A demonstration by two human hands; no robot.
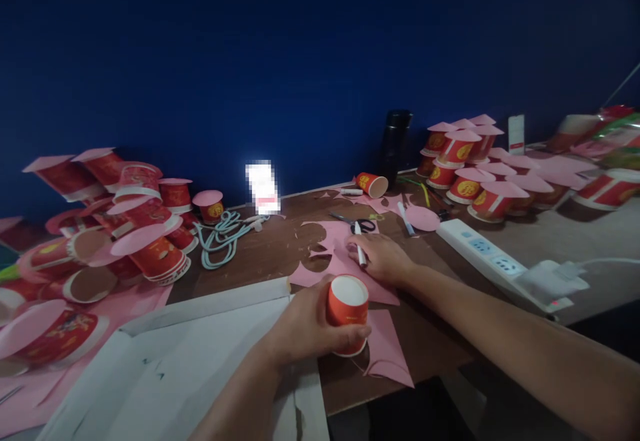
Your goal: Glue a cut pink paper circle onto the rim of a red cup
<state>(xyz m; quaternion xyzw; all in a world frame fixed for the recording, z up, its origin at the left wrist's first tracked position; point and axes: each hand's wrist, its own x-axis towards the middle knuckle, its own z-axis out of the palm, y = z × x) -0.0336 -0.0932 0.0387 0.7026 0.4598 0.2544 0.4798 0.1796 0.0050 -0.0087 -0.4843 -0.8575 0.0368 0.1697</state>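
Observation:
My left hand point(303, 324) is wrapped around a red paper cup point(347, 308), which stands upside down with its white base upward. Farther off, my right hand point(384, 258) has its fingers closed on a white marker point(359, 249). Beneath that hand lies a cut pink paper sheet point(343, 261) with rounded pieces taken out of its edge. Just beyond the marker rest dark-handled scissors point(365, 226). Another pink sheet point(387, 351) is to the right of the cup. A loose pink disc point(421, 218) and a second marker point(406, 220) are on the table past my right hand.
Red cups with pink discs are piled at left point(155, 254) and right point(460, 148). An open white box point(200, 361) occupies the front left. A coiled cable point(220, 238), a lit phone point(263, 188), a black bottle point(396, 148) and a power strip point(480, 254) surround the work area.

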